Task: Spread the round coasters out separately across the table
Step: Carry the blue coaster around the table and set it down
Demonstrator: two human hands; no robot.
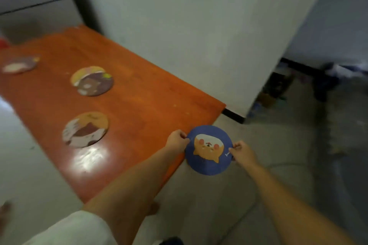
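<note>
A blue round coaster (209,150) with an orange cartoon dog face hangs past the near right corner of the orange table (139,109), over the floor. My left hand (177,140) pinches its left edge and my right hand (244,153) pinches its right edge. On the table lie an orange-and-brown coaster (85,129), a brown coaster (95,84) overlapping a yellow one (87,71) beneath it, and a blurred purple coaster (20,64) at the far left.
A white pillar (199,36) stands against the table's far right side. Dark clutter (278,87) lies on the grey floor behind it. A bare foot (153,208) shows below the table's near edge. A red object (4,42) sits at far left.
</note>
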